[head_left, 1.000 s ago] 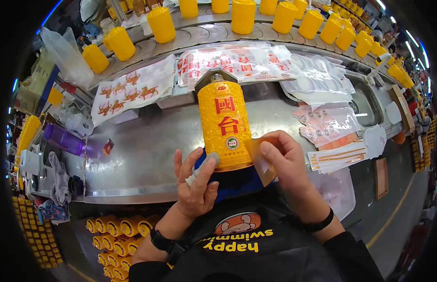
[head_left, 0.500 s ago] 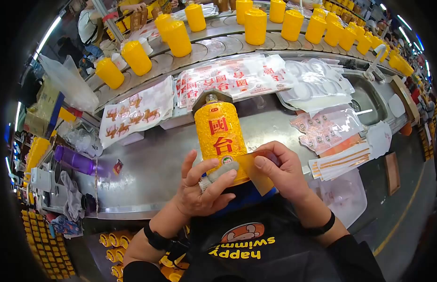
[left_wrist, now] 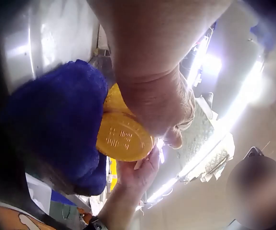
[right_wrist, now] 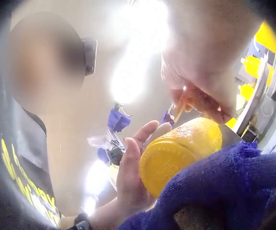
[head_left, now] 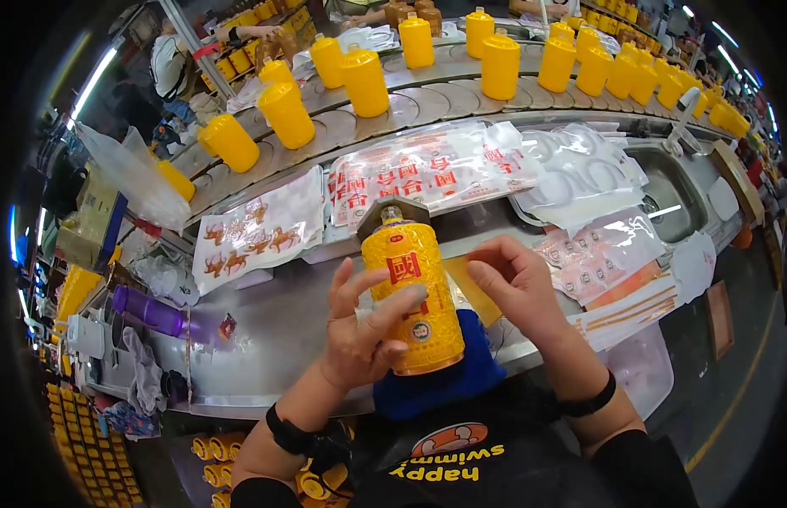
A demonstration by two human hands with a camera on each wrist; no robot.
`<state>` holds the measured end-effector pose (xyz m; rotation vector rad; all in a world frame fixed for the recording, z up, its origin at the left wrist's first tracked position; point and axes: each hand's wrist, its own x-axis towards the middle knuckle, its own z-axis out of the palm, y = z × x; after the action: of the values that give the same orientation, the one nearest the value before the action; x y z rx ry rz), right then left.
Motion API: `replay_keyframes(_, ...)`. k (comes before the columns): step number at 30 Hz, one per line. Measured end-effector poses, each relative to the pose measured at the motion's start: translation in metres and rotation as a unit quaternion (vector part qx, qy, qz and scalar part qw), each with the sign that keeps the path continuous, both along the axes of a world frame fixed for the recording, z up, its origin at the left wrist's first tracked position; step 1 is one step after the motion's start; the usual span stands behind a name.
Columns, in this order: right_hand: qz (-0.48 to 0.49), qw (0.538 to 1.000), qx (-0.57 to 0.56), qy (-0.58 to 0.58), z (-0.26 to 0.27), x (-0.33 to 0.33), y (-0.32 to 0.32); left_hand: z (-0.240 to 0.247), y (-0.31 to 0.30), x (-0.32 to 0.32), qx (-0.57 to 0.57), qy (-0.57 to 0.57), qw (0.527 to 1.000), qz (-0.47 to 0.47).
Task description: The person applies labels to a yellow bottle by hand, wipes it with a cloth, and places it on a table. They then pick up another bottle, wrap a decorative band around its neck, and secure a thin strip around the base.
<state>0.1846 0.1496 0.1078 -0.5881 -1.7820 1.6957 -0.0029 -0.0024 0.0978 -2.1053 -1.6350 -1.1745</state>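
Observation:
A yellow embossed bottle with red characters on its front lies tilted, base toward me, over a blue cloth. Its neck rests in a dark angular holder. My left hand reaches across the front with fingers extended, grey covers on some fingertips, partly hiding the characters. At the bottle's right side, my right hand pinches a thin amber sheet between thumb and fingers. The left wrist view shows the bottle's round base; in the right wrist view the left hand lies alongside the bottle.
Sheets of red character transfers and horse-print transfers lie behind the bottle. Clear sheets and gold-striped strips are at right near a sink. Yellow bottles line a conveyor. A purple bottle lies left.
My right hand has drawn the amber sheet off the lower front to the bottle's right side. My left fingers have moved up over the characters. The head view has shifted.

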Motion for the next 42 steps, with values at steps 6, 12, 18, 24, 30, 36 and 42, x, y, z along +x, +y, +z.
replay_keyframes(6, 0.024, 0.988, 0.143, -0.045, 0.018, -0.035, 0.024, 0.005, 0.03, -0.029, 0.021, 0.018, 0.998, 0.055)
replay_keyframes(12, 0.147, 0.856, 0.491, 0.07, 0.046, -0.02, -0.012, -0.008, 0.035, -0.032, -0.032, -0.243, 0.964, 0.104)
replay_keyframes(18, -0.025, 0.955, 0.296, -0.011, 0.011, 0.021, -0.01, -0.01, 0.064, -0.045, -0.243, -0.737, 0.625, -0.091)
replay_keyframes(24, 0.073, 0.917, 0.383, -0.08, -0.009, 0.048, -0.044, -0.002, 0.084, -0.05, -0.315, -0.73, 0.586, -0.158)
replay_keyframes(30, -0.009, 0.879, 0.475, 0.039, -0.046, 0.026, -0.062, 0.002, 0.066, -0.054, -0.324, -0.69, 0.635, -0.126)
replay_keyframes(36, -0.01, 0.859, 0.507, 0.071, -0.032, 0.041, -0.061, 0.043, 0.007, -0.047, -0.146, -0.59, 0.791, -0.066)
replay_keyframes(42, 0.036, 0.872, 0.464, 0.153, -0.018, 0.041, -0.06, 0.077, -0.039, -0.056, -0.105, -0.409, 0.901, -0.098)
